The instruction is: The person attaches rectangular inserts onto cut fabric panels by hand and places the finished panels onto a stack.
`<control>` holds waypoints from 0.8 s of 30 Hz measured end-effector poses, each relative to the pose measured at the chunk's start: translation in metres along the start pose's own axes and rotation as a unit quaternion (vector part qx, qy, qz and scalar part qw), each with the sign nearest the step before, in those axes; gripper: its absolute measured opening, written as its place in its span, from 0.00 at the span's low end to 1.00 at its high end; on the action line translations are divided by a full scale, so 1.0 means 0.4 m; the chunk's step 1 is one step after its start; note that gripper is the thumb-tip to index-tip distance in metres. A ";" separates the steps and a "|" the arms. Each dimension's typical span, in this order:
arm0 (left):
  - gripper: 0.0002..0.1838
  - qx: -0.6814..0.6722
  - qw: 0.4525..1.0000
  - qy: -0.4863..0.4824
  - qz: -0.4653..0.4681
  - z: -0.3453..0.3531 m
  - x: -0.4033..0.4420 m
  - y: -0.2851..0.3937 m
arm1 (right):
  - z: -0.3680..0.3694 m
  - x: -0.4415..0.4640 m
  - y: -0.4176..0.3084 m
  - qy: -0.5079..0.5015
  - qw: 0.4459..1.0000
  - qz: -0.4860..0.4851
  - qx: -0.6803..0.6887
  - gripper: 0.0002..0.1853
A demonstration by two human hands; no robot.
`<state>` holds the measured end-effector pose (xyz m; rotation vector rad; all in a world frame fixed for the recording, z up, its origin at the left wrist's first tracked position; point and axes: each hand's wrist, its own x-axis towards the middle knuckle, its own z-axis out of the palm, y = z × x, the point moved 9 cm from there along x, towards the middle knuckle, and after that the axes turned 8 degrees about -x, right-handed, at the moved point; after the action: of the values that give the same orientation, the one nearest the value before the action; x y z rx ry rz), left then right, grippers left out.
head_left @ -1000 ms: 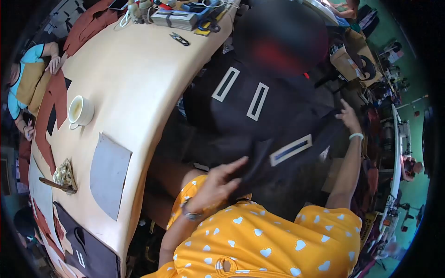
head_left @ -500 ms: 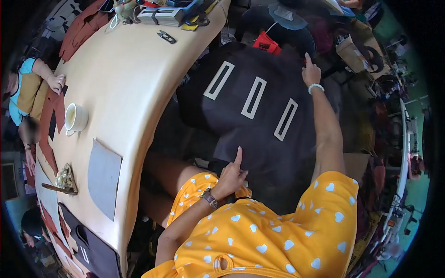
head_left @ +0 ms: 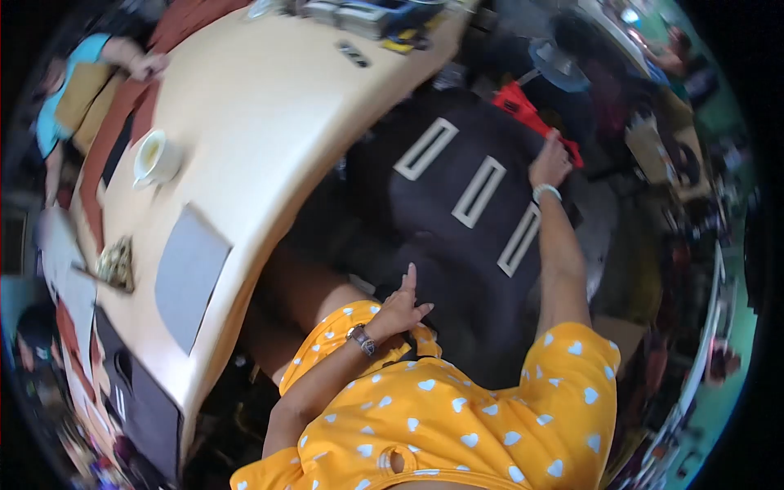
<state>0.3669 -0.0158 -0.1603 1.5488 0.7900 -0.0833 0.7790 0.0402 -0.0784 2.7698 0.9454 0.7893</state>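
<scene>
A dark piece of fabric (head_left: pixel 433 208) lies across my lap and the space in front of me, with three pale rectangular frames (head_left: pixel 479 193) on it in a slanting row. At its far right edge, my right hand (head_left: pixel 551 163), a bead bracelet at the wrist, is closed on the fabric; blur partly hides the fingertips. A red item (head_left: pixel 523 106) shows just beyond that hand. My left hand (head_left: pixel 398 310), with a watch on the wrist, rests by the near edge of the fabric, index finger stretched out and thumb apart, holding nothing.
On the curved pale table (head_left: pixel 245 122) at left are a white cup (head_left: pixel 157 159), a grey cut panel (head_left: pixel 192 273), thread snips (head_left: pixel 354 55) and a dark panel (head_left: pixel 139 400). Another person's hand (head_left: pixel 149 65) is at the far left edge. A cardboard box (head_left: pixel 653 147) stands at right.
My right hand has come down toward me from a pointing pose and closed at the fabric's edge. More of the red item shows. The whole view has shifted; my left hand stays near its place.
</scene>
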 end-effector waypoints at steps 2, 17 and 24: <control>0.51 -0.002 0.999 0.008 -0.041 -0.061 -0.049 0.035 | -0.085 -0.004 -0.042 0.065 0.994 -0.010 0.093 0.33; 0.25 0.039 0.692 0.716 0.083 -0.553 -0.827 0.002 | -0.967 -0.541 -0.810 0.118 0.642 -0.424 0.628 0.36; 0.17 0.186 0.495 0.848 -0.022 -0.638 -1.197 -0.085 | -1.194 -0.908 -0.950 0.037 0.497 -0.591 0.634 0.37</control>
<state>-0.1145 0.0086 0.0914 1.6152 2.4460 1.6151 0.0871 0.0981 0.0719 1.2880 3.7591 -0.2933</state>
